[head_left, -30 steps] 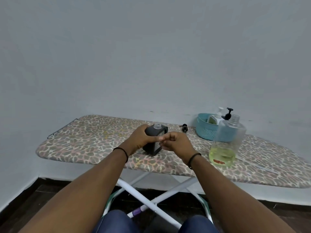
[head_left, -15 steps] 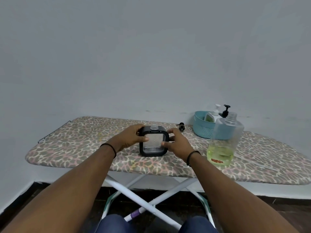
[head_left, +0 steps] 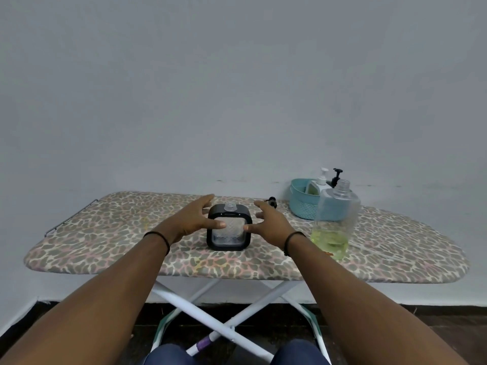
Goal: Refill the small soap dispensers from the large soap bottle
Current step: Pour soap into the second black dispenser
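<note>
A small square soap dispenser, black-framed with a clear body and an open threaded neck, stands upright in the middle of the ironing board. My left hand hovers at its left side with fingers spread, its thumb close to or touching the front. My right hand is just right of it, fingers apart, holding nothing. The large clear soap bottle, uncapped, with yellow-green liquid at the bottom, stands to the right. A black pump cap lies behind my right hand.
A teal basket at the back right holds a white pump dispenser and a black pump dispenser. The board has a leopard-print cover and white crossed legs. A grey wall rises right behind it. My knees show below.
The dispenser was turned and set upright facing me on the board. Both hands then released it and spread open beside it.
</note>
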